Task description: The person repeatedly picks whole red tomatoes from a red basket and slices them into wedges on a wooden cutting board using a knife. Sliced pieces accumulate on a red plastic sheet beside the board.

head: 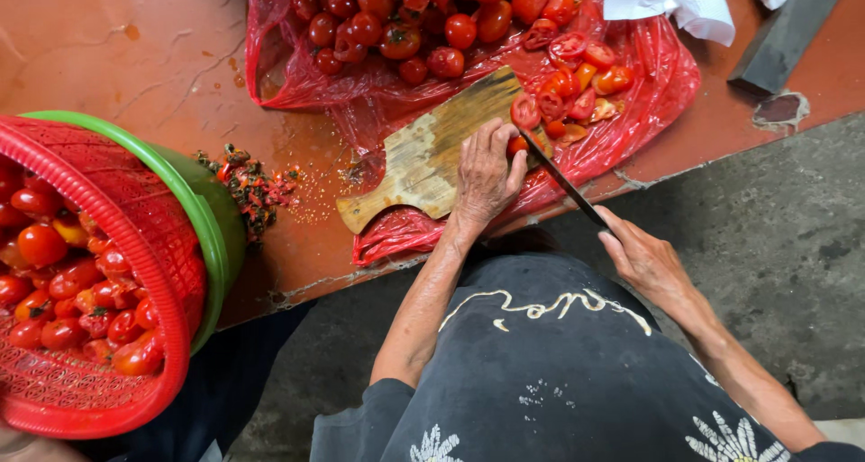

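A red mesh basket of shiny round tomatoes sits at nine o'clock. The left hand pinches a small tomato on the worn wooden board. The right hand seems curled around a thin dark knife.

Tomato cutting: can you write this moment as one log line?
left hand: steadies tomato on wooden cutting board | right hand: holds knife, blade at tomato | cut pieces on red plastic bag
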### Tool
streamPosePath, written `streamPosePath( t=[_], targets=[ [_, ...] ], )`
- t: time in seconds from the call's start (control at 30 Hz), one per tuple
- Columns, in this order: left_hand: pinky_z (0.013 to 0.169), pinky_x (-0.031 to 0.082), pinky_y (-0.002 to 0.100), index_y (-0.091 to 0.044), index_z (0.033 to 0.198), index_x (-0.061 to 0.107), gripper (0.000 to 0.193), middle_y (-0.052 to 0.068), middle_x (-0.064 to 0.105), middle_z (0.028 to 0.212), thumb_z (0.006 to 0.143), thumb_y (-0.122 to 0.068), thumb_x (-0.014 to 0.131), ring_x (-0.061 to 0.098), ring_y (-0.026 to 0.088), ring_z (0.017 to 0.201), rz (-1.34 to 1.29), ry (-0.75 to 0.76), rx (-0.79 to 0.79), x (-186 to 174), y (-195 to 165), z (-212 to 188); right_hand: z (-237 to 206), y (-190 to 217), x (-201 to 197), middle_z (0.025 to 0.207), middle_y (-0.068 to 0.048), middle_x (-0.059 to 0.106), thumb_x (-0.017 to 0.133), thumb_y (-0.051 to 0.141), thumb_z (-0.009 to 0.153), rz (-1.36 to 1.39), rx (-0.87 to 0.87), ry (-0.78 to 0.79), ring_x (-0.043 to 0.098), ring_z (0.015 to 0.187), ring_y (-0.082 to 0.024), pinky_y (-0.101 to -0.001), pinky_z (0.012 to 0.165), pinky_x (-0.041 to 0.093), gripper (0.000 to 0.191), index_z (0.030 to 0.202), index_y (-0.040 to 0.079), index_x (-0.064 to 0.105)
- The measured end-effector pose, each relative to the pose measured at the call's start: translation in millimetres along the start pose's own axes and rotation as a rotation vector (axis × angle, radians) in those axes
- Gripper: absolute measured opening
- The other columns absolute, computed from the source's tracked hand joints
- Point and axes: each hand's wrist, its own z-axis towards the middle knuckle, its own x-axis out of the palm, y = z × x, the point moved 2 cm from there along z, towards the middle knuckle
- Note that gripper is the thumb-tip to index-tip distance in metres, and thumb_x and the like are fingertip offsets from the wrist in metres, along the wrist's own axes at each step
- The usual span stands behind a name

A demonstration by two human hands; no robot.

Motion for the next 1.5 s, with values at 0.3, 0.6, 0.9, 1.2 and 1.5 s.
streamPosePath(
  t=[0.3, 0.6, 0.9, 1.2, 1.5],
  targets=[
    [0.098, 0.044, 0.045, -0.006, 0.130, 0.057, 0.044, 0.016, 0.057, 0.132, 0.091, -0.018, 0.074, 0.057, 0.034, 0.113, 0.061, 0.080, -0.001, -9, 3, 5, -6, 4, -9, 0.093, -0.013, 0.066, 0.061, 0.022, 0.100, -0.155, -0.027, -0.076, 0.068, 0.076, -0.038, -0.0481, 0.065, 0.055, 0.052, 0.150, 0.020, 0.049],
    [0.104, 0.042, 0.044, -0.011, 0.126, 0.060, 0.038, 0.011, 0.061, 0.128, 0.091, -0.017, 0.073, 0.058, 0.032, 0.114, 0.096, 0.065, 0.023, -8, 4, -2, 48, 23, 7, 0.101, -0.014, 0.067, 0.061, 0.022, 0.104, -0.238, -0.143, -0.152, 0.068, 0.077, -0.040, -0.0508, 0.063, 0.054, 0.047, 0.149, 0.019, 0.049],
    [0.106, 0.041, 0.044, -0.005, 0.127, 0.056, 0.041, 0.013, 0.061, 0.129, 0.091, -0.018, 0.072, 0.059, 0.030, 0.116, 0.141, 0.001, -0.017, -4, -4, 2, 11, 18, -16, 0.092, -0.013, 0.065, 0.060, 0.022, 0.100, -0.204, -0.085, -0.043, 0.067, 0.071, -0.038, -0.0488, 0.061, 0.054, 0.053, 0.152, 0.021, 0.047],
    [0.107, 0.042, 0.043, -0.009, 0.126, 0.058, 0.036, 0.012, 0.062, 0.126, 0.093, -0.015, 0.070, 0.060, 0.030, 0.116, 0.103, -0.003, -0.005, -7, -2, 0, 60, 24, -1, 0.111, -0.016, 0.069, 0.059, 0.020, 0.102, -0.116, -0.250, -0.131, 0.069, 0.081, -0.040, -0.0479, 0.062, 0.055, 0.051, 0.151, 0.019, 0.045],
    [0.105, 0.043, 0.044, -0.004, 0.123, 0.057, 0.037, 0.014, 0.062, 0.124, 0.090, -0.011, 0.071, 0.059, 0.032, 0.114, 0.118, -0.022, -0.021, -5, -1, -2, 25, 23, -8, 0.109, -0.016, 0.069, 0.058, 0.021, 0.100, -0.129, -0.104, -0.024, 0.069, 0.081, -0.041, -0.0500, 0.065, 0.056, 0.055, 0.153, 0.020, 0.044]
  ],
)
